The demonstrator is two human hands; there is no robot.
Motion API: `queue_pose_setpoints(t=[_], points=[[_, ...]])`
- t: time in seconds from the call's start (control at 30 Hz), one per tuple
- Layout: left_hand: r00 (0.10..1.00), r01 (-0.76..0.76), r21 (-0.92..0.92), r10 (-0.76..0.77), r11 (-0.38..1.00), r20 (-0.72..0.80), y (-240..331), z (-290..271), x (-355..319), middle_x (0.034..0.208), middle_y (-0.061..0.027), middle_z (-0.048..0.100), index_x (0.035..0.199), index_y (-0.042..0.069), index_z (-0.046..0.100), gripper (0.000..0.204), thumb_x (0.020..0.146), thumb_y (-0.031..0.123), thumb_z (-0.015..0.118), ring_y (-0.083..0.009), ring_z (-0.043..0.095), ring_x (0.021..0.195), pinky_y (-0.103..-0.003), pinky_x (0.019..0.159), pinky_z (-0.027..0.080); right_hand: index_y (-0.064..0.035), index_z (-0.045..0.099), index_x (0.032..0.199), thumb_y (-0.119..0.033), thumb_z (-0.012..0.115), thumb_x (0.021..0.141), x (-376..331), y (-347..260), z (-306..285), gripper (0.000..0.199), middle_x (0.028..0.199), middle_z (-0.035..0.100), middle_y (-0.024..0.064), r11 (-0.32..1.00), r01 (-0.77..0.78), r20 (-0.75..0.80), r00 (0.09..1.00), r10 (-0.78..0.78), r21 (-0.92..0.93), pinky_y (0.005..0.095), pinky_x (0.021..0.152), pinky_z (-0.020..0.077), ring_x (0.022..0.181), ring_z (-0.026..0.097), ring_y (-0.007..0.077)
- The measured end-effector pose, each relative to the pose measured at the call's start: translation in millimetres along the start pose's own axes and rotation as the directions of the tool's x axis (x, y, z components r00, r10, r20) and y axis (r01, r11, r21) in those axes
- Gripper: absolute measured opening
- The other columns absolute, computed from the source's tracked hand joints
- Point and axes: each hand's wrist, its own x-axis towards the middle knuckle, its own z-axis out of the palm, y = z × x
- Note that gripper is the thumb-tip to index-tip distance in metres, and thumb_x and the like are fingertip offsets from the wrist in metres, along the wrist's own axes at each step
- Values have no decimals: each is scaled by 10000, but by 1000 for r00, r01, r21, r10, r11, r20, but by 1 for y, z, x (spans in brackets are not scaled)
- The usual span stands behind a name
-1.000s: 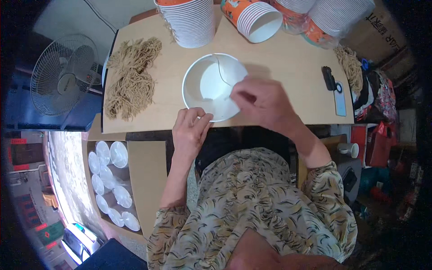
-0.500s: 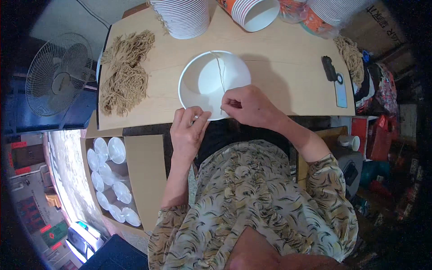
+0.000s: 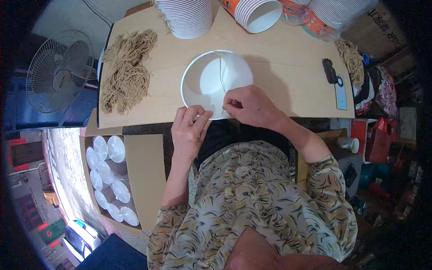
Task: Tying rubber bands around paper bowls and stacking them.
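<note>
At a pale wooden worktable (image 3: pixel 279 76), a person's right hand (image 3: pixel 249 105) pinches a thin tan string (image 3: pixel 221 74) between closed fingertips at the near rim of a wide white paper bowl (image 3: pixel 204 78); the string runs up across the bowl's inside to its far rim. The left hand (image 3: pixel 191 130), fingers loosely curled, rests against the bowl's near edge, steadying it. A heap of tan cut strings (image 3: pixel 126 72) lies to the left, and a stack of white bowls (image 3: pixel 186 18) stands beyond.
</note>
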Motion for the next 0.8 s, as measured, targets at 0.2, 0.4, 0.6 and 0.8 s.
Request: queue_pose_setpoints(t=[0.2,0.4,0.6,0.8], points=[[999,0,10,-1,1000,39,2,-3,7,938,-25,604,1014,145,749,328,709,27,777,-240,583,874,-355,723,516,-69,706,779,-227,657,841,5,4,2,177,724,678,154,986,53,34,998,-48,-160,486,653,531,702,679,360],[994,19,19,-21,1000,106,7,-5,13,935,-41,550,1083,196,755,379,748,19,743,-244,594,829,-366,672,519,-58,696,747,-249,632,872,10,4,3,237,742,676,163,936,147,119,986,-114,-321,502,671,537,730,676,372],[980,47,-17,-42,999,192,9,-9,19,899,-63,512,1158,246,728,491,768,-40,647,-257,630,731,-388,595,522,-35,704,929,-164,624,919,6,-9,-10,152,917,669,146,953,188,66,982,-177,-237,456,686,520,837,652,365],[978,191,-245,-162,951,133,0,-10,25,876,-116,531,1158,172,723,422,844,-90,620,-306,648,730,-412,643,524,4,713,998,-112,688,911,-14,-22,-13,147,825,679,71,998,2,-315,949,20,68,299,606,502,647,616,147]])
